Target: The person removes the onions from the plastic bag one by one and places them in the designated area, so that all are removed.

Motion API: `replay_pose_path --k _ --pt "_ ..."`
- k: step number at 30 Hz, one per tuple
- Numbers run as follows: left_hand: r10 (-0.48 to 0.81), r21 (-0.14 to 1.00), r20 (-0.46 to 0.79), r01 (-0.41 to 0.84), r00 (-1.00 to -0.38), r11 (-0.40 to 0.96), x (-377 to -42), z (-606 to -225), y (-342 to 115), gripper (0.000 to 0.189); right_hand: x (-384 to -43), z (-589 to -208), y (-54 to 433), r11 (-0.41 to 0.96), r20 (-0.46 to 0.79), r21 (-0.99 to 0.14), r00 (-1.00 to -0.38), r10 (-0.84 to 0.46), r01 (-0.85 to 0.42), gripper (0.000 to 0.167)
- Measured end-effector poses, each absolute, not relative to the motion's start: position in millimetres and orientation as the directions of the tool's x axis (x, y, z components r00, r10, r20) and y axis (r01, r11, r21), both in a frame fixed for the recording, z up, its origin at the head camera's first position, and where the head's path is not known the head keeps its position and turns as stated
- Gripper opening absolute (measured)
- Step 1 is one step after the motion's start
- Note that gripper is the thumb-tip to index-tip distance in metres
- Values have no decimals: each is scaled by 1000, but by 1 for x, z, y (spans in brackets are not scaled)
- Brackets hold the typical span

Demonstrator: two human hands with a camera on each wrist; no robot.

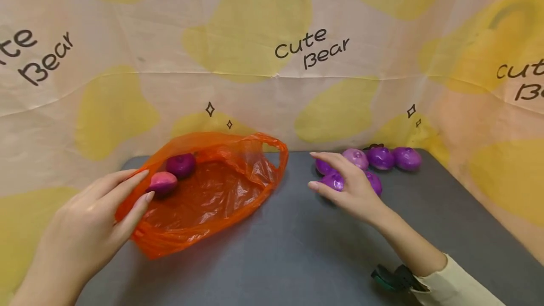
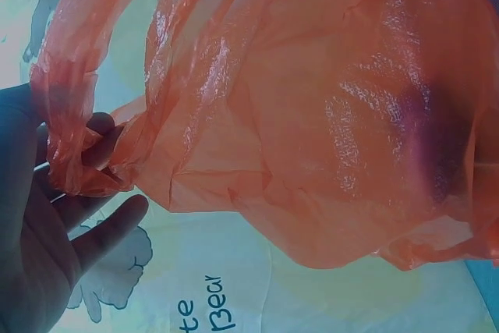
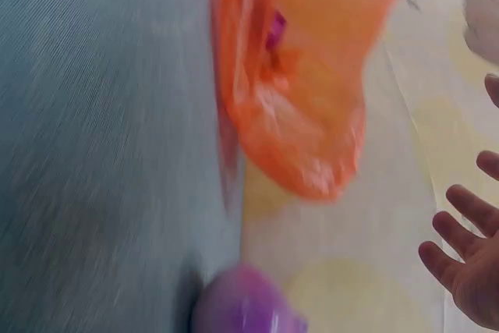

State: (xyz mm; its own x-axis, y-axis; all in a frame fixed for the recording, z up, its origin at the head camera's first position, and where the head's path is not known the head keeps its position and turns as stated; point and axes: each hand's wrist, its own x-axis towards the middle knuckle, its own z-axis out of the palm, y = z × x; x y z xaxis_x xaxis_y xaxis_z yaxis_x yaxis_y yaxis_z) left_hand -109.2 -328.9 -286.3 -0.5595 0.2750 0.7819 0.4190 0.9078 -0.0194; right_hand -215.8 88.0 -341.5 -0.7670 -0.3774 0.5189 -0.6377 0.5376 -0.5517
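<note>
An orange plastic bag (image 1: pixel 221 192) lies with its mouth wide, and two red onions (image 1: pixel 182 165) show inside it. My left hand (image 1: pixel 89 221) holds the bag's left side, thumb and fingers about its edge; in the left wrist view a handle loop (image 2: pixel 74 115) hangs over the fingers. More red onions (image 1: pixel 381 158) sit in a cluster at the back right. Over that cluster hovers my right hand (image 1: pixel 350 188), thumb and fingers spread apart with nothing between them, partly hiding some onions. One onion (image 3: pixel 245 302) shows blurred in the right wrist view.
All of this rests on a grey table (image 1: pixel 280 254). Behind it and at the sides hangs a printed cloth (image 1: pixel 238 37) with yellow patches and lettering. A dark strap (image 1: pixel 395 277) is at the right wrist, by the pale sleeve (image 1: pixel 459 282).
</note>
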Motion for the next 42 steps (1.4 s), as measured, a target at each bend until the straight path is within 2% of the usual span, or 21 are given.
replay_pose_path --k 10,15,18,22,29,34,38,42 --pt "261 -12 821 442 -508 897 -118 -291 -330 68 -255 -323 13 487 258 -526 -677 -689 -697 74" --pt "261 0 798 433 -543 901 -117 -290 -325 69 -276 -315 -17 503 125 -470 -619 -775 -725 81" --pt "268 0 803 450 -532 893 -120 -289 -322 69 -290 -316 -35 528 74 -424 -609 -789 -736 80" --pt "282 -16 818 471 -500 882 -126 -290 -320 69 -307 -322 -68 585 -1 -382 -633 -774 -715 79" --pt "289 -16 807 470 -515 883 -130 -295 -323 72 -324 -339 -138 643 -69 -209 -645 -761 -737 75" --pt "270 1 812 464 -518 886 -124 -295 -324 72 -327 -347 -174 667 -95 -130 -661 -745 -733 74" --pt "262 6 809 454 -526 891 -121 -293 -324 71 -329 -351 -191 683 -113 -124 -673 -731 -720 75" --pt "261 3 799 437 -542 900 -116 -291 -326 72 -330 -357 -207 666 -113 -158 -657 -746 -729 75"
